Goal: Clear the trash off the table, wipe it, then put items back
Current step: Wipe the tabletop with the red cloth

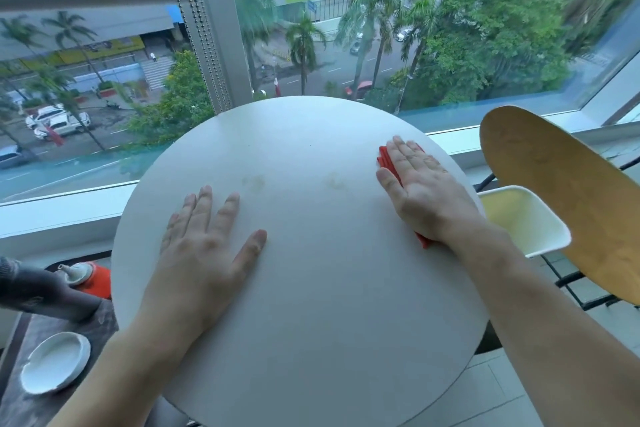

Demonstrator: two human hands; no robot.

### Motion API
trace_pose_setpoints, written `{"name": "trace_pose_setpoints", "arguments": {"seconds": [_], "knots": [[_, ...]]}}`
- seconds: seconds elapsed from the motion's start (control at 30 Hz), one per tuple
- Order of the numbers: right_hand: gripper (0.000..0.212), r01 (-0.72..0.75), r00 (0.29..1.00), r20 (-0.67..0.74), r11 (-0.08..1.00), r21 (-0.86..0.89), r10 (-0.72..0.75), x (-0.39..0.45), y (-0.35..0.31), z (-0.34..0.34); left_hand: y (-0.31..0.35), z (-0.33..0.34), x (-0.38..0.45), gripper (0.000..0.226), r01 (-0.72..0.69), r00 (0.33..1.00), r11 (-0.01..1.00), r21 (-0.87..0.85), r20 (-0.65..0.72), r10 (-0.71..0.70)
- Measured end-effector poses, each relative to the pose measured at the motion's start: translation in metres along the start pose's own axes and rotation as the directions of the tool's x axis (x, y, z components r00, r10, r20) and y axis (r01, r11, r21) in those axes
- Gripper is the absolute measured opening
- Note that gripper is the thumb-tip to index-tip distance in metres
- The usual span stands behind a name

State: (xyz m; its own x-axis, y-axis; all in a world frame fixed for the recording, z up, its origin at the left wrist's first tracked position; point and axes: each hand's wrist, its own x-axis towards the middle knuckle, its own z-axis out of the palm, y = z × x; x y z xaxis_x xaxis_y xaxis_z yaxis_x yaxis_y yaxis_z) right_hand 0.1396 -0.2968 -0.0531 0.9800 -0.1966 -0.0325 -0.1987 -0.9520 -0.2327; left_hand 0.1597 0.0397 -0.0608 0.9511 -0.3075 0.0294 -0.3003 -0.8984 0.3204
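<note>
On the round white table (pixel 311 288) by the window, the right hand (pixel 420 191) lies flat on a red cloth (pixel 389 163) near the table's right edge — fingers (pixel 403 156) straight and close together. The left hand (pixel 204 246) rests palm-down on the bare top, fingers spread. Faint smudges (pixel 254 182) mark the surface between the hands — beyond the fingertips.

Surface (pixel 311 288) was plain pale grey-white, faint brownish stains at centre. Cloth (pixel 388 163) was red. Bottle (pixel 91 279) lower left: red, white cap. Dish (pixel 55 362) white. Chair back (pixel 568 204) tan wood.
</note>
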Motion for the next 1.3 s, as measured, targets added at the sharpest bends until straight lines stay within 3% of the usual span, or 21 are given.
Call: {"name": "trace_pose_setpoints", "arguments": {"seconds": [0.77,1.3], "knots": [[0.074,0.355,0.934,0.033,0.933,0.052,-0.357,0.026,-0.102,0.018,-0.002,0.000,0.002,0.095,0.020,1.000,0.999,-0.025,-0.024,-0.020],[0.069,0.451,0.887,0.076,0.890,0.061,-0.455,-0.026,-0.078,0.005,-0.005,0.001,0.002,0.091,0.016,1.000,0.998,-0.056,-0.022,-0.017]]}}
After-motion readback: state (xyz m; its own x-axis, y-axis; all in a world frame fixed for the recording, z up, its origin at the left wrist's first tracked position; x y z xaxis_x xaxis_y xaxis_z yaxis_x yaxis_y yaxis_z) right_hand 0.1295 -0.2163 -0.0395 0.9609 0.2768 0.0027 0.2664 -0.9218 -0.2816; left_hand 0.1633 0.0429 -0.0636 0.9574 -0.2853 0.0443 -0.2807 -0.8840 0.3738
